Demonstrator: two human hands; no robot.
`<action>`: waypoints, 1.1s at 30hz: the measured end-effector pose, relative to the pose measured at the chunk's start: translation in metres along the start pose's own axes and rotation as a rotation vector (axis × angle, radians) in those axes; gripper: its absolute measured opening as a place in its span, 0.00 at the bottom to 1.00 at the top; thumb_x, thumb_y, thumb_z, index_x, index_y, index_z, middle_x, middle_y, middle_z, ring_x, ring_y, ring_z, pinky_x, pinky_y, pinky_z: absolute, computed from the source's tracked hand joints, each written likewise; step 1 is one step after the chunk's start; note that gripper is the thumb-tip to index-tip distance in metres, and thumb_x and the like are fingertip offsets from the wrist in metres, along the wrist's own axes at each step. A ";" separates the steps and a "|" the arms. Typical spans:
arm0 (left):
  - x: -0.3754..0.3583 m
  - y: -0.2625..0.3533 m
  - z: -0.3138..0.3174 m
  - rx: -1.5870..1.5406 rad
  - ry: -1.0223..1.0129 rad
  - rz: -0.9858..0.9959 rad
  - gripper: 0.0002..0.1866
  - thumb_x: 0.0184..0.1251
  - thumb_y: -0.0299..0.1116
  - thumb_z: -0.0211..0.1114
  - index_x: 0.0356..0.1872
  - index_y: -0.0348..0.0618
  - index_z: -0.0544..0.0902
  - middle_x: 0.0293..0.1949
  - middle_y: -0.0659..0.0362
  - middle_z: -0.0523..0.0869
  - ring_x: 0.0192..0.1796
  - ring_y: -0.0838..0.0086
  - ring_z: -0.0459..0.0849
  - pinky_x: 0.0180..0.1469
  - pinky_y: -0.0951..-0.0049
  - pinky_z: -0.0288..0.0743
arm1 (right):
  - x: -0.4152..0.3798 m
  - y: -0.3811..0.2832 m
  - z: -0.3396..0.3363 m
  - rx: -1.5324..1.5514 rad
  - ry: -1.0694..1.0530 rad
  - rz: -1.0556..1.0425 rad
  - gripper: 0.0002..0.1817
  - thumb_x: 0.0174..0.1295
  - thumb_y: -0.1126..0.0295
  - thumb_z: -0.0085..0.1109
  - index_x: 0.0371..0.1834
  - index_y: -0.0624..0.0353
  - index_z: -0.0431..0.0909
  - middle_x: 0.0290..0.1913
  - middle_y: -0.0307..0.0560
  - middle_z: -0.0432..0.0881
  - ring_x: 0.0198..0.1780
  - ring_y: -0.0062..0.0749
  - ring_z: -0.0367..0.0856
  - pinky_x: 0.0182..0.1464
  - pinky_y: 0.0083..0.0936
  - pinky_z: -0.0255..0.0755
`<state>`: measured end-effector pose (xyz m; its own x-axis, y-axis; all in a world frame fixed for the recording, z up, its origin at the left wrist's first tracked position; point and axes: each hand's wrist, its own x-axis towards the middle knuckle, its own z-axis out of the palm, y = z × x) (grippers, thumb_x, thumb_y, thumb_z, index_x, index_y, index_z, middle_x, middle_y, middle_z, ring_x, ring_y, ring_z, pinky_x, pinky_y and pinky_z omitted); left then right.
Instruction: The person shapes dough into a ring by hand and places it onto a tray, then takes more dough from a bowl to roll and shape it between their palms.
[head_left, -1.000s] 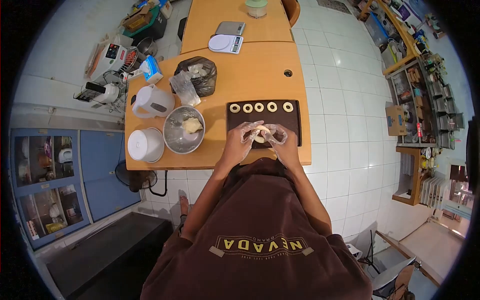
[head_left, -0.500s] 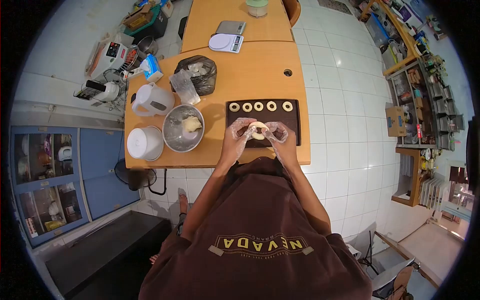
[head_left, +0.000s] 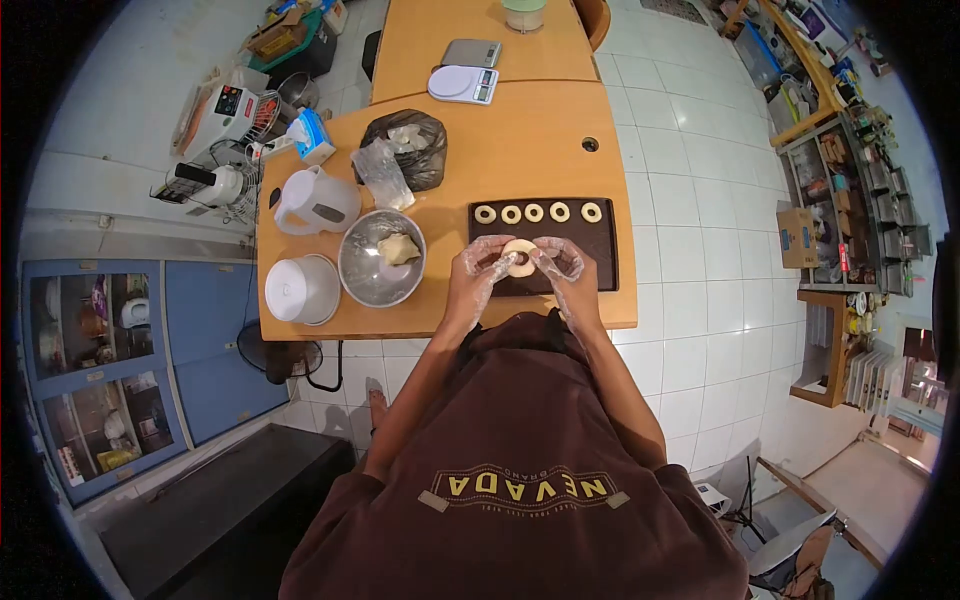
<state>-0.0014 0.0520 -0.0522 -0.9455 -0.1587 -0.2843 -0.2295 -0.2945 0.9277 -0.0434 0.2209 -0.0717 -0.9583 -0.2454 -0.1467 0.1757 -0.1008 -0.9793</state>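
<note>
A pale dough ring [head_left: 519,246] is held up between my two floury hands, over the near left part of a dark tray [head_left: 607,250]. My left hand [head_left: 482,272] pinches its left side, and my right hand [head_left: 565,274] grips its right side. Several dough rings [head_left: 535,212] lie in a row along the tray's far edge. To the left, a steel bowl [head_left: 360,262] holds a lump of dough [head_left: 398,249].
Left of the bowl are a white lidded tub [head_left: 300,290] and a white jug [head_left: 318,200]. Behind it lie a black plastic bag [head_left: 428,165] and a clear bag [head_left: 382,176]. A white scale [head_left: 462,84] and a grey scale [head_left: 471,53] rest farther back on the wooden table [head_left: 520,130].
The view has shifted, so the table and its objects appear slightly farther right. Both hands still hold the dough ring, which is turned a little, its hole now facing the camera more.
</note>
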 end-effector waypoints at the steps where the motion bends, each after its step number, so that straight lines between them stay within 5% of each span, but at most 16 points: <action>1: -0.001 0.007 -0.003 -0.044 0.023 -0.044 0.14 0.75 0.24 0.67 0.58 0.32 0.83 0.51 0.56 0.89 0.53 0.74 0.87 0.61 0.72 0.80 | 0.001 0.001 0.006 0.038 -0.027 0.001 0.14 0.71 0.71 0.69 0.56 0.68 0.85 0.47 0.44 0.89 0.48 0.20 0.84 0.53 0.21 0.78; 7: 0.003 0.002 -0.037 0.129 -0.069 0.126 0.15 0.79 0.24 0.62 0.62 0.31 0.83 0.51 0.57 0.89 0.52 0.77 0.86 0.61 0.74 0.79 | 0.001 -0.006 0.033 0.088 -0.132 0.095 0.17 0.71 0.71 0.69 0.59 0.68 0.84 0.50 0.45 0.89 0.51 0.23 0.86 0.56 0.23 0.79; 11: -0.007 0.014 -0.055 0.194 -0.088 0.138 0.19 0.79 0.22 0.59 0.67 0.29 0.79 0.60 0.52 0.87 0.61 0.73 0.84 0.68 0.71 0.75 | -0.001 -0.003 0.052 0.188 -0.114 0.200 0.17 0.71 0.73 0.68 0.59 0.68 0.84 0.51 0.47 0.89 0.52 0.25 0.87 0.57 0.23 0.81; 17: -0.011 0.017 -0.084 -0.331 -0.118 0.050 0.21 0.79 0.26 0.62 0.68 0.28 0.78 0.64 0.49 0.85 0.66 0.68 0.82 0.72 0.68 0.74 | -0.003 -0.005 0.085 0.296 -0.089 0.253 0.18 0.70 0.72 0.69 0.61 0.68 0.83 0.53 0.47 0.89 0.55 0.27 0.86 0.58 0.29 0.82; 20: -0.014 0.013 -0.096 -0.276 -0.015 0.036 0.20 0.79 0.26 0.62 0.66 0.27 0.79 0.62 0.48 0.86 0.64 0.70 0.83 0.70 0.69 0.75 | -0.001 -0.002 0.100 0.385 -0.086 0.220 0.15 0.72 0.75 0.64 0.60 0.65 0.84 0.56 0.46 0.88 0.55 0.30 0.87 0.59 0.31 0.83; 29: -0.014 -0.002 -0.128 0.241 0.033 0.166 0.19 0.79 0.27 0.64 0.66 0.32 0.83 0.55 0.50 0.89 0.57 0.74 0.86 0.61 0.74 0.78 | -0.004 0.016 0.131 -0.030 -0.105 0.060 0.15 0.74 0.75 0.63 0.60 0.67 0.85 0.54 0.46 0.88 0.53 0.25 0.84 0.58 0.23 0.79; 33: -0.014 0.000 -0.125 0.085 0.012 0.117 0.19 0.78 0.26 0.65 0.66 0.33 0.82 0.53 0.53 0.88 0.56 0.73 0.86 0.61 0.74 0.79 | -0.009 0.021 0.130 -0.084 -0.040 0.092 0.15 0.74 0.74 0.64 0.60 0.68 0.85 0.53 0.47 0.88 0.53 0.26 0.85 0.58 0.23 0.79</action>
<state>0.0410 -0.0638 -0.0789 -0.9642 -0.1989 -0.1754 -0.1371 -0.1924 0.9717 -0.0016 0.0961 -0.0730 -0.9289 -0.2884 -0.2324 0.2413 0.0047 -0.9704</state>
